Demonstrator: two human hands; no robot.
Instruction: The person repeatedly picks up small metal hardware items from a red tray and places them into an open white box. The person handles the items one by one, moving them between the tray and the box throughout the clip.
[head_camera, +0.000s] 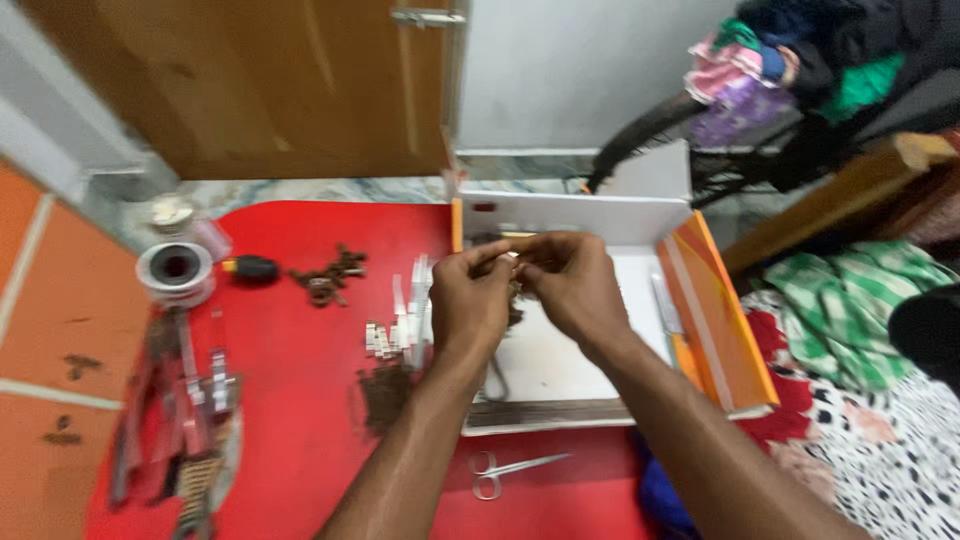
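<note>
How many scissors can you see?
1. The scissors lie on the red table, at its near edge, just below the white box. More could be hidden under the arms.

Even indoor light, soft shadows, motion blur throughout, perhaps camera-caused.

red table (300, 350), orange-edged white box (720, 330)

An open box (560, 360), white inside with orange outer walls, lies on the red tabletop (300, 340). Its raised white lid (575, 215) stands at the box's far edge, its orange flap (715, 320) at the right.
</note>
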